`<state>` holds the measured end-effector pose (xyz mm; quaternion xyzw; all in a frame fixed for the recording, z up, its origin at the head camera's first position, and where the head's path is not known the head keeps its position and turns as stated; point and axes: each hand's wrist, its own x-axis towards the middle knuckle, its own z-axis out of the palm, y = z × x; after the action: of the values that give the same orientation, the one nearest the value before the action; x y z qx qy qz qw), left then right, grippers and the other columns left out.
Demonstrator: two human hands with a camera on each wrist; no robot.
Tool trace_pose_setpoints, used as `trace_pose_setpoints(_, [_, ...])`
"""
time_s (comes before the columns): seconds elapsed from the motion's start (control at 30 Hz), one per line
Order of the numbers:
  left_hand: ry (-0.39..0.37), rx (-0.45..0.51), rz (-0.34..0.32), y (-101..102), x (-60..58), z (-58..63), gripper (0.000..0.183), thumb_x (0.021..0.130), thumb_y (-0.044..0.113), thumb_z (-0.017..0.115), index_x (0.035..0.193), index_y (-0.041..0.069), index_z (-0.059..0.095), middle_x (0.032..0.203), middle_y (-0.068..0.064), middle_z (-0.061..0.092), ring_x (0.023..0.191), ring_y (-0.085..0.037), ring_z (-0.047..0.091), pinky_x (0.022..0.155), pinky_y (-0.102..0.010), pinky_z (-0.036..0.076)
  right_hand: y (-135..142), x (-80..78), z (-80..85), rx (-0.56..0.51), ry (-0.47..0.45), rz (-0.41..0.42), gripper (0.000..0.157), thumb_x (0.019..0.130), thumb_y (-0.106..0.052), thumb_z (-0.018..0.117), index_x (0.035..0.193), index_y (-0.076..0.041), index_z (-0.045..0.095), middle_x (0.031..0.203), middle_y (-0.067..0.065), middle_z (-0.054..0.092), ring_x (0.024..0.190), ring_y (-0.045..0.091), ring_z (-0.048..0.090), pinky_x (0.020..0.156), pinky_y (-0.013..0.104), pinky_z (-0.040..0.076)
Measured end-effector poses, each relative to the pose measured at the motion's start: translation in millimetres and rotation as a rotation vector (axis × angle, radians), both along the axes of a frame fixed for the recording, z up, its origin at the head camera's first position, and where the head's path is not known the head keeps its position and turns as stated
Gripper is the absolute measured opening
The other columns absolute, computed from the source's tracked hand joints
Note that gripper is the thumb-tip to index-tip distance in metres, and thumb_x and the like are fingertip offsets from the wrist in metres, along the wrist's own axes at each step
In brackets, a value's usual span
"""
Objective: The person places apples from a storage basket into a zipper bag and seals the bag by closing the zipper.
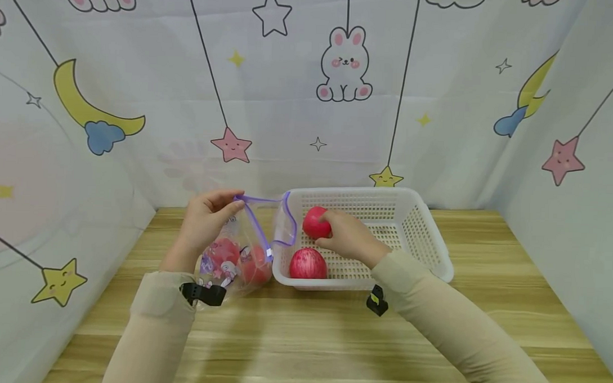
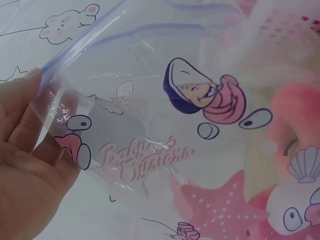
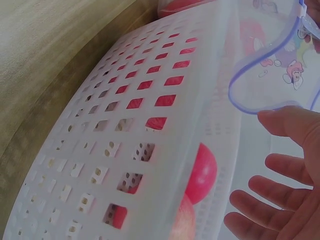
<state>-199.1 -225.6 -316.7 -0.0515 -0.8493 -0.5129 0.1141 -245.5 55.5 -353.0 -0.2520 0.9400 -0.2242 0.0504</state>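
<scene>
My left hand (image 1: 206,222) pinches the purple-edged mouth of a clear printed zip bag (image 1: 280,224) by its upper left corner. Inside the bag several red apples (image 1: 255,266) show through the plastic. In the head view my right hand (image 1: 353,235) reaches into the white basket and grips a red apple (image 1: 316,223), thumb below and fingers over it. The right wrist view shows the same hand (image 3: 282,175) with fingers spread, the thumb by the bag's rim; no apple shows in it there. A streaked red apple (image 1: 308,265) lies in the basket's near left corner.
The white perforated basket (image 1: 438,247) stands on the wooden table (image 1: 301,338), right against the bag. In the right wrist view, red apples (image 3: 202,172) show behind its rim. A white curtain with cartoon prints (image 1: 299,101) hangs at the back and sides.
</scene>
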Motion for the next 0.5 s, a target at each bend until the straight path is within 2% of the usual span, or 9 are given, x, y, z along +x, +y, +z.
trace_pose_setpoints(0.17, [-0.012, -0.001, -0.009, -0.8, 2.2, -0.9, 0.038, 0.092, 0.032, 0.062, 0.122, 0.008, 0.063, 0.093, 0.014, 0.062, 0.09, -0.013, 0.059, 0.075, -0.016, 0.05, 1.5, -0.1, 0.8, 0.0, -0.014, -0.01, 0.053, 0.083, -0.03, 0.072, 0.127, -0.005, 0.054, 0.124, 0.011, 0.06, 0.102, 0.021, 0.06, 0.088, 0.036, 0.051])
trace_pose_setpoints(0.5, [-0.024, -0.01, -0.024, -1.7, 2.6, -4.0, 0.038, 0.092, 0.032, 0.062, 0.123, 0.009, 0.063, 0.095, 0.012, 0.063, 0.088, -0.006, 0.058, 0.075, -0.016, 0.05, 4.6, -3.6, 1.4, -0.001, -0.015, -0.015, 0.055, 0.081, -0.03, 0.073, 0.126, -0.005, 0.055, 0.123, 0.011, 0.061, 0.109, 0.023, 0.058, 0.091, 0.038, 0.051])
